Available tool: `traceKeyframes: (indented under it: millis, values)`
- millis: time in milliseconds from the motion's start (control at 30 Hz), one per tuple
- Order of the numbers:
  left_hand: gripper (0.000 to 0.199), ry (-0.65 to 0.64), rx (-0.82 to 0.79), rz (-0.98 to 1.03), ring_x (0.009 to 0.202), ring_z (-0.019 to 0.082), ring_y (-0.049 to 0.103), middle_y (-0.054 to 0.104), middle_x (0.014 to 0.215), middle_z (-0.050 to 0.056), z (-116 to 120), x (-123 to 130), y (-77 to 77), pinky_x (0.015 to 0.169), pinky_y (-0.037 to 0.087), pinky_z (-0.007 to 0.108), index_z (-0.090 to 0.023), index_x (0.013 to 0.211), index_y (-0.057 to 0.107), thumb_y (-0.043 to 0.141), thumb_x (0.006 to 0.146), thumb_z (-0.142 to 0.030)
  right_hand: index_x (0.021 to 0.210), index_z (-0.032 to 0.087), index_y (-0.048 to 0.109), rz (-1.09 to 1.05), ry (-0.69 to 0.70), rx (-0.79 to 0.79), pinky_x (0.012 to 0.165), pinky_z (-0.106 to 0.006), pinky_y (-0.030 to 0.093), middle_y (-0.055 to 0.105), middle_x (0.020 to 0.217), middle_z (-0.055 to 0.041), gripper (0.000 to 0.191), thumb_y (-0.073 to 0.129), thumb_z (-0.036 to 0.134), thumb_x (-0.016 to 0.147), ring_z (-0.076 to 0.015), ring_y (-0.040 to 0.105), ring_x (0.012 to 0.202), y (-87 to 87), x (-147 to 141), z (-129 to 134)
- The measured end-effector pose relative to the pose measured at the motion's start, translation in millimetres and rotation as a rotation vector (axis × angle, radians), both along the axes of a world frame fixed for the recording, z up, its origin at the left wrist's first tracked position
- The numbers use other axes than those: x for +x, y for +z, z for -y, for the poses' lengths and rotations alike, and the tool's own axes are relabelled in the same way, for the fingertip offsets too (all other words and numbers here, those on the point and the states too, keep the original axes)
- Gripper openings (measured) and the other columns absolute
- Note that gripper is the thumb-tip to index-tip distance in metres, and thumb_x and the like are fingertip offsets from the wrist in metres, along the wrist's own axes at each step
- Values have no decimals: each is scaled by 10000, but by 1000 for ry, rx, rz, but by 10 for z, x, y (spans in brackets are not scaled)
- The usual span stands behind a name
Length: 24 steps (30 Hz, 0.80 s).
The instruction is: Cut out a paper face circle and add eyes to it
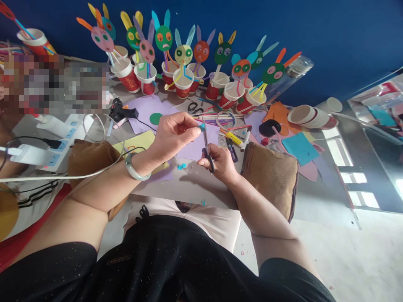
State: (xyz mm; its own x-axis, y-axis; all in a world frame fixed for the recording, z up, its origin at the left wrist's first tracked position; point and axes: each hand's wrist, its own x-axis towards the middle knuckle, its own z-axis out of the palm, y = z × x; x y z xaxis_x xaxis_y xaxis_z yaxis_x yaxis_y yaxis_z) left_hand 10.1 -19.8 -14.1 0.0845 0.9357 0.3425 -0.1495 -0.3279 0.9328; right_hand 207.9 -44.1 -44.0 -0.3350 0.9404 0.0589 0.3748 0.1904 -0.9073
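Between the thumb and fingers of my left hand (176, 136) a small blue paper piece (201, 127) is pinched. My right hand (222, 163) grips a pair of scissors (206, 147) with dark handles, blades pointing up beside that paper; whether they touch it I cannot tell. Below my hands, small blue paper cutouts (181, 166) lie on the table. Purple paper (192, 144) is spread under my hands, with a green paper circle (156, 119) to the left. A yellow sheet (138, 142) lies partly behind my left forearm.
Red-and-white paper cups (183, 84) with paper rabbit heads line the back. A glue gun (122, 111) and a power strip (67, 138) with cables lie left. A yellow utility knife (234, 139), brown cushion (270, 176) and stacked cups (310, 115) are right.
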Motion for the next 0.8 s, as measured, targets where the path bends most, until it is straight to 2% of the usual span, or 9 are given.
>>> traceKeyframes:
  millis: [200,300,400,567,800]
  values:
    - [363,-7,-11,-11,542,102,586,627,580,-14,7,0,29,517,501,237,-216,714,687,749,928,-502,630,236,471,-5,0,3,514,-282,293,508,495,35,816,702,1018,612,-102,372,499,9,-5,-10]
    - [370,-10,-20,-18,553,99,592,649,606,-14,7,1,15,511,485,229,-212,753,715,836,859,-545,638,233,493,-3,-2,8,516,-284,301,511,495,34,816,696,1023,610,-104,383,500,24,-9,-4]
    - [355,-20,-24,-26,553,93,591,674,650,-16,-4,1,-10,495,465,226,-206,777,728,915,776,-507,646,231,512,-5,-2,4,517,-286,306,515,502,31,815,696,1024,609,-106,389,503,35,-13,2]
    - [261,-42,-29,-22,560,93,601,707,694,-10,-18,-2,-27,505,475,232,-200,772,726,888,786,-404,631,234,502,-8,-13,7,517,-286,314,523,499,27,816,702,1024,598,-109,396,500,22,-17,-5]
    - [196,-59,-40,-25,554,87,572,673,662,-26,-6,20,-36,518,475,238,-199,771,717,847,787,-344,651,232,508,-21,-20,2,529,-285,330,549,517,19,811,725,1011,593,-115,412,517,3,-21,-14]
